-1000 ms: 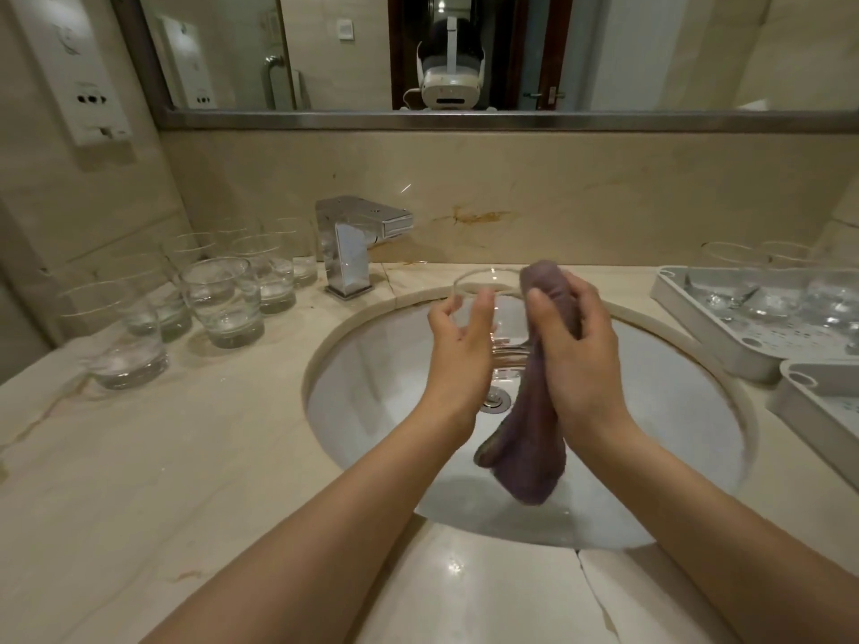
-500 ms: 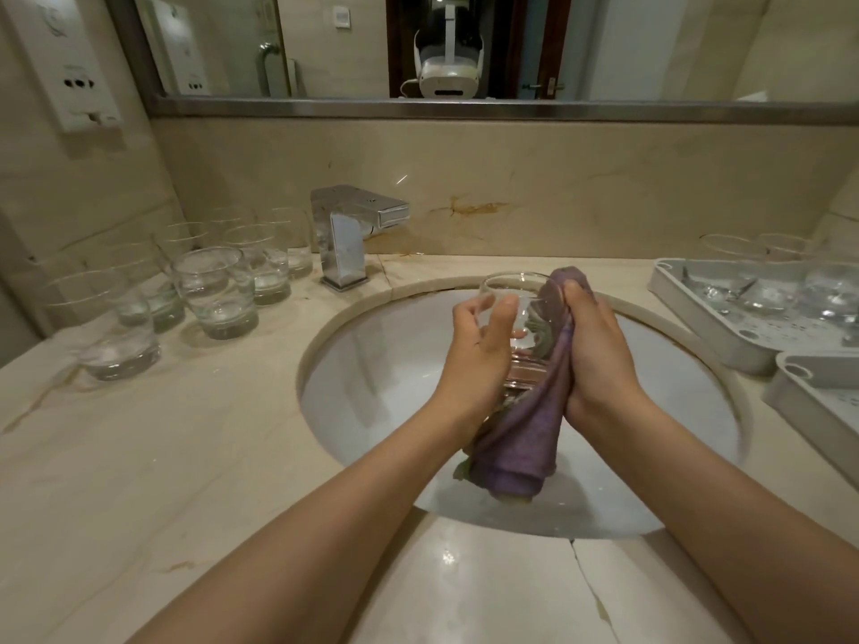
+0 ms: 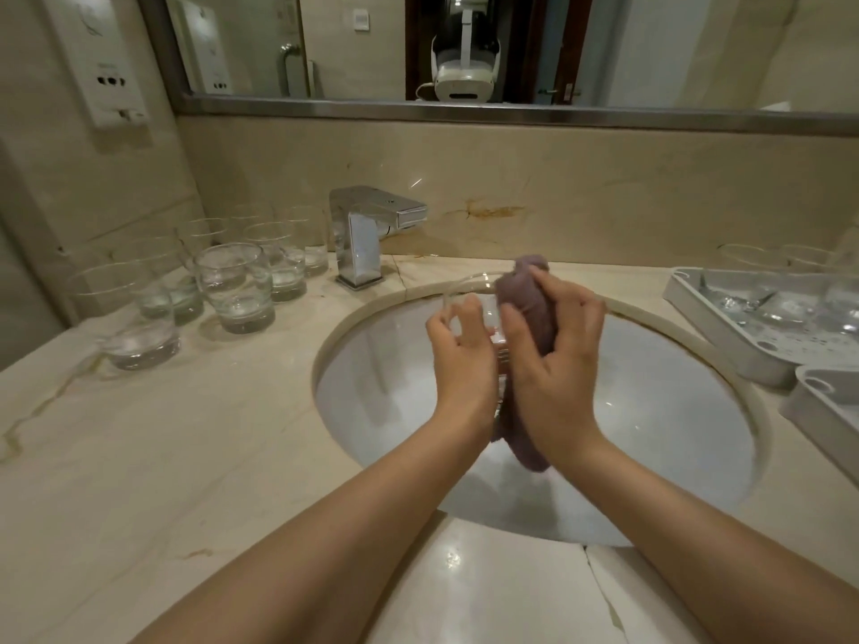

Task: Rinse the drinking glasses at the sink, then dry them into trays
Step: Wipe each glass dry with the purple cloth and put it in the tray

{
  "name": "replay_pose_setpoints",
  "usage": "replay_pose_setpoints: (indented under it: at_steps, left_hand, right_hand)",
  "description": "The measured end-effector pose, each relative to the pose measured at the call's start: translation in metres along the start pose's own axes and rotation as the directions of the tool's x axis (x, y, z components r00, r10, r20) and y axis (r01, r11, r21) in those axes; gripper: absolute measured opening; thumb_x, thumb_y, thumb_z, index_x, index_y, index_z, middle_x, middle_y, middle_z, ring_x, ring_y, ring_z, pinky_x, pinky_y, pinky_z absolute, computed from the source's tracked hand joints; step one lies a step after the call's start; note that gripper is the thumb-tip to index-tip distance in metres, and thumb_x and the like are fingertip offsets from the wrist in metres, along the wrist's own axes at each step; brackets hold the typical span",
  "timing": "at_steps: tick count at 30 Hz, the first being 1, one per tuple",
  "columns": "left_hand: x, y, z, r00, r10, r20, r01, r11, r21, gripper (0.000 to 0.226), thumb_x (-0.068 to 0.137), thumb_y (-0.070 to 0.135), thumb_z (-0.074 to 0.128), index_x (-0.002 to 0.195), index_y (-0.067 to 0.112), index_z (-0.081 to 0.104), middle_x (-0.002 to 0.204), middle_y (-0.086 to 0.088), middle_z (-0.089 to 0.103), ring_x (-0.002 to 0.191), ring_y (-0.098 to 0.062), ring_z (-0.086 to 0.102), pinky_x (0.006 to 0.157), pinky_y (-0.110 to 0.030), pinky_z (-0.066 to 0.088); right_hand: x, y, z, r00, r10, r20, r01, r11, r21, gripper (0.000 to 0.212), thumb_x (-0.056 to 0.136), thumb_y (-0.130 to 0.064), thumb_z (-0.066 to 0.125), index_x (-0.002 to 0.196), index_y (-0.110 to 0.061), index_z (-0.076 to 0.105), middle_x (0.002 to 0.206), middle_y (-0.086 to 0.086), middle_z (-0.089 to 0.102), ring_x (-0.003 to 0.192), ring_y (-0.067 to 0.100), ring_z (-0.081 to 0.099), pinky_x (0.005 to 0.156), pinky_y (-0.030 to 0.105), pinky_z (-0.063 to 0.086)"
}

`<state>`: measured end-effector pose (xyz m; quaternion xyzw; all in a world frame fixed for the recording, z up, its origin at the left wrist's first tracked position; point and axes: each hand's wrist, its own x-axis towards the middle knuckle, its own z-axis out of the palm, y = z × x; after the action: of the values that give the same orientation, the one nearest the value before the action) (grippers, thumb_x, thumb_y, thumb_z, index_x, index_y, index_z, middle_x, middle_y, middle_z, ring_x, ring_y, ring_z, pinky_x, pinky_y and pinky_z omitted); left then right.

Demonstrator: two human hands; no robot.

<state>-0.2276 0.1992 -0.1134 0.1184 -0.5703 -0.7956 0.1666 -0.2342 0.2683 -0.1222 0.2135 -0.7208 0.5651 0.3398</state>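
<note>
On the far left of the counter (image 3: 195,457) stands a cluster of clear tumblers (image 3: 234,288), upright, thick-based, several with a little water pooled at the bottom. Just right of them the chrome tap (image 3: 367,234) sits at the far rim of the sink (image 3: 650,457); no water runs from it.

Over the basin, the left hand (image 3: 458,360) curls its fingers round the side of one glass (image 3: 469,290), whose thin rim shows as a pale arc above the fingertips. The right hand (image 3: 558,360) has its grip closed on a purple cloth (image 3: 527,295), the upper end bunched at or into the mouth of the glass, the tail hanging below the wrist.

The glass is likely rigid, fairly heavy in the base, brittle, and slick while wet, so it is best held round the lower wall, never by the rim alone. It looks colourless and nearly invisible against the white basin. The cloth is soft and gives under pressure.

At the right, two white trays (image 3: 743,360) sit on the counter; the farther one carries glasses (image 3: 785,304) already.
</note>
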Motion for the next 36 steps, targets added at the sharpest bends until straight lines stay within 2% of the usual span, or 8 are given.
replay_pose_setpoints:
  at_steps: [6, 12, 16, 19, 22, 26, 30, 36]
  left_hand:
    - [-0.012, 0.001, 0.010, 0.972, 0.071, 0.222, -0.094, 0.991, 0.098, 0.046, 0.099, 0.043, 0.040, 0.137, 0.018, 0.034, 0.098, -0.002, 0.059, 0.076, -0.008, 0.064, 0.066, -0.026, 0.055]
    - [-0.008, 0.012, 0.004, 0.951, 0.072, 0.301, -0.160, 0.948, 0.276, 0.087, 0.069, 0.061, 0.071, 0.133, 0.030, 0.020, 0.116, -0.005, 0.046, 0.086, -0.004, 0.053, 0.064, -0.005, 0.040]
    - [-0.002, 0.014, -0.001, 0.967, 0.082, 0.242, -0.140, 0.962, 0.235, 0.054, 0.088, 0.043, 0.062, 0.123, 0.033, 0.022, 0.113, -0.008, 0.050, 0.089, -0.014, 0.058, 0.074, -0.017, 0.050]
    - [0.000, 0.017, -0.002, 0.993, 0.019, 0.121, -0.034, 0.991, 0.126, 0.039, 0.097, 0.045, 0.045, 0.127, 0.022, 0.033, 0.110, -0.002, 0.054, 0.089, -0.010, 0.059, 0.079, -0.028, 0.050]
    - [0.003, 0.015, -0.003, 0.999, -0.017, 0.031, 0.015, 0.999, 0.051, 0.041, 0.098, 0.047, 0.038, 0.127, 0.017, 0.036, 0.102, 0.002, 0.055, 0.093, -0.013, 0.059, 0.089, -0.040, 0.053]
    - [-0.008, 0.010, 0.004, 0.989, 0.048, 0.138, -0.061, 0.994, 0.092, 0.040, 0.100, 0.042, 0.038, 0.129, 0.014, 0.034, 0.102, -0.005, 0.057, 0.087, -0.016, 0.062, 0.079, -0.033, 0.053]
    - [-0.012, 0.004, 0.007, 0.964, 0.049, 0.261, -0.092, 0.983, 0.157, 0.042, 0.100, 0.043, 0.040, 0.130, 0.015, 0.033, 0.099, -0.006, 0.057, 0.083, -0.019, 0.061, 0.073, -0.034, 0.051]
    - [-0.010, 0.015, 0.005, 0.925, 0.029, 0.380, -0.164, 0.930, 0.329, 0.098, 0.048, 0.076, 0.054, 0.130, 0.029, 0.028, 0.111, -0.002, 0.053, 0.086, -0.004, 0.057, 0.071, -0.018, 0.046]
  right_hand:
    - [0.030, 0.005, -0.023, 0.791, 0.608, 0.070, -0.548, 0.653, 0.523, 0.013, 0.096, -0.028, 0.056, 0.106, -0.020, 0.060, 0.100, 0.003, 0.065, 0.089, 0.016, 0.063, 0.081, 0.032, 0.052]
    - [0.030, 0.003, -0.025, 0.680, 0.726, 0.100, -0.648, 0.532, 0.545, 0.015, 0.098, -0.029, 0.053, 0.106, -0.018, 0.058, 0.112, 0.014, 0.066, 0.102, 0.027, 0.066, 0.090, 0.044, 0.054]
    - [0.024, -0.008, -0.023, 0.776, 0.629, 0.052, -0.573, 0.668, 0.475, 0.021, 0.098, -0.032, 0.051, 0.116, -0.022, 0.055, 0.113, 0.001, 0.063, 0.106, 0.016, 0.062, 0.088, 0.031, 0.052]
    - [0.010, -0.014, -0.016, 0.959, 0.281, 0.022, -0.281, 0.945, 0.168, 0.024, 0.094, -0.027, 0.059, 0.117, -0.030, 0.054, 0.121, 0.001, 0.050, 0.110, -0.002, 0.051, 0.097, 0.018, 0.042]
    - [-0.002, -0.005, -0.005, 0.997, 0.001, 0.079, -0.001, 1.000, -0.010, 0.039, 0.088, -0.037, 0.059, 0.125, -0.030, 0.051, 0.118, -0.001, 0.038, 0.107, -0.013, 0.041, 0.093, 0.005, 0.035]
    - [0.010, 0.000, -0.011, 0.990, 0.118, -0.079, -0.114, 0.992, 0.058, 0.034, 0.087, -0.038, 0.057, 0.119, -0.027, 0.053, 0.120, 0.004, 0.044, 0.104, -0.017, 0.043, 0.096, 0.005, 0.033]
    - [0.027, 0.002, -0.024, 0.822, 0.569, -0.012, -0.495, 0.724, 0.480, 0.018, 0.094, -0.033, 0.056, 0.107, -0.020, 0.060, 0.106, 0.006, 0.064, 0.096, 0.019, 0.062, 0.095, 0.040, 0.050]
    - [0.035, 0.007, -0.029, 0.613, 0.770, 0.174, -0.676, 0.398, 0.619, 0.036, 0.096, -0.035, 0.054, 0.120, -0.009, 0.060, 0.108, 0.017, 0.068, 0.089, 0.029, 0.070, 0.084, 0.045, 0.056]
